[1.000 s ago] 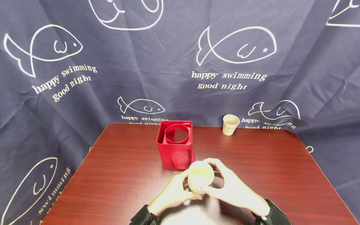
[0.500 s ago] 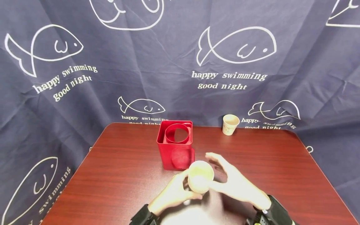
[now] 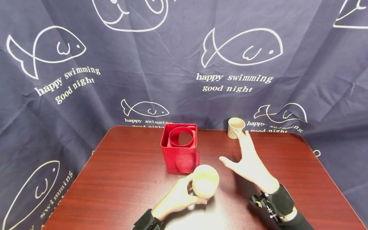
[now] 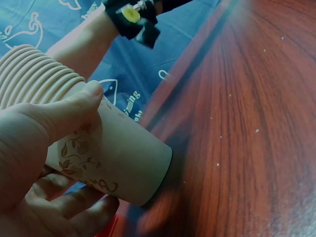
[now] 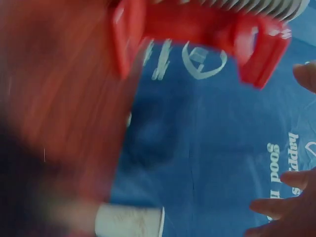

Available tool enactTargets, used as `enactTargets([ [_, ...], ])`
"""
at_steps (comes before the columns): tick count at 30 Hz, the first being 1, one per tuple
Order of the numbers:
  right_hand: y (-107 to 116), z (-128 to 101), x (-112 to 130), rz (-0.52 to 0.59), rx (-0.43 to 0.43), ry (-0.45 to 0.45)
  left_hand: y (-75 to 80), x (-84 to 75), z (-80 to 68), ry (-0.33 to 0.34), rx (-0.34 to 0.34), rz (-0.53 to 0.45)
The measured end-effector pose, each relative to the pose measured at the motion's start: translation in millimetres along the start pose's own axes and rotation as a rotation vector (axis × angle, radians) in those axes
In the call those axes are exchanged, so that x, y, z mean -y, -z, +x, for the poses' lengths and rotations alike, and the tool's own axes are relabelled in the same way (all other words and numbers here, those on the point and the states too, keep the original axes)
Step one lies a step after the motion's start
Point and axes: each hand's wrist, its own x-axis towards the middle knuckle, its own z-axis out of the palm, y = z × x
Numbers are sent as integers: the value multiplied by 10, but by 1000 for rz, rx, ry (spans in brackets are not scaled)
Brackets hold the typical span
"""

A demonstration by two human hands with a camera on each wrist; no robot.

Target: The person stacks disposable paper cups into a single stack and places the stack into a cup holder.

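Observation:
A stack of nested paper cups (image 3: 205, 181), with several ridged rims and a floral print showing in the left wrist view, stands on the table near its front. My left hand (image 3: 179, 197) grips the stack, thumb on one side and fingers round the other. Off to the right, my right hand (image 3: 249, 159) reaches forward with spread fingers and holds nothing. Its fingertips overlap a single paper cup (image 3: 231, 130) at the table's back edge in the head view. The right wrist view is blurred, with that lone cup (image 5: 129, 220) low in it.
A red square holder (image 3: 179, 159) with a round ring in its top stands just behind the cup stack, left of centre. The reddish-brown wooden table (image 3: 123, 179) ends at a dark blue curtain (image 3: 172, 64) printed with white fish.
My right hand has let go of the cup stack and moved forward and right to the lone cup. The left hand and the stack have stayed put.

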Motion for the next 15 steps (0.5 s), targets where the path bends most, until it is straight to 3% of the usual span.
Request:
enactTargets([
  [3,-41,63,-115,-129,-55,69,1,-7,-1,4,-1,-1],
  [9,-103,184,-290,-352,-126,100,4,-8,0,0,-1,-8],
  [15,-135,304,-400,-448,-125,39,8,-8,1,-7,3,9],
])
